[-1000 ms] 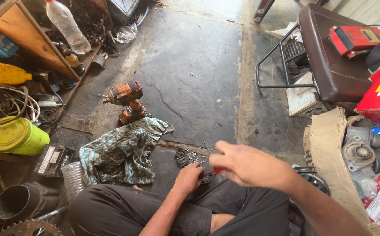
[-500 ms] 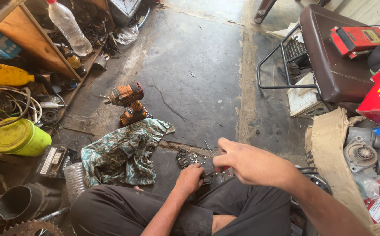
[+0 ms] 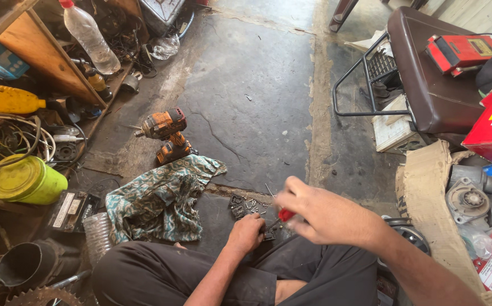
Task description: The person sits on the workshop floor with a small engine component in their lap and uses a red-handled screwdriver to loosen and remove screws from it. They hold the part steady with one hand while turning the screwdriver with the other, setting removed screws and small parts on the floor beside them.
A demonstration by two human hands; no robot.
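- Landmark: the patterned green cloth [image 3: 161,198] lies crumpled on the concrete floor [image 3: 257,85], just ahead of the seated person's left knee.
- Right hand [image 3: 319,215]: to the right of the cloth, fingers closed around the red handle of a screwdriver [image 3: 283,216]. The shaft runs down and left toward the left hand; its tip is too small to make out.
- Left hand [image 3: 246,232]: right of the cloth and below the right hand, knuckles up, fingers curled down onto a small dark part [image 3: 268,234] on the floor. Whether the fingers clasp the part or only press it cannot be told.
- Small parts [image 3: 245,207]: dark metal pieces and loose screws are scattered on the floor just right of the cloth's near corner, immediately ahead of the left hand.
- Cordless drill [image 3: 164,133]: orange and black, lying on its side just beyond the far edge of the cloth, chuck pointing left.
- Yellow-green tin [image 3: 25,181]: left of the cloth, on its side at the foot of the wooden shelving [image 3: 42,62].
- Clear plastic bottle [image 3: 90,37]: well beyond the cloth, leaning on the shelving.
- Dark brown stool [image 3: 427,73]: far right of the cloth, on a black metal frame, with a red device [image 3: 461,51] on top.
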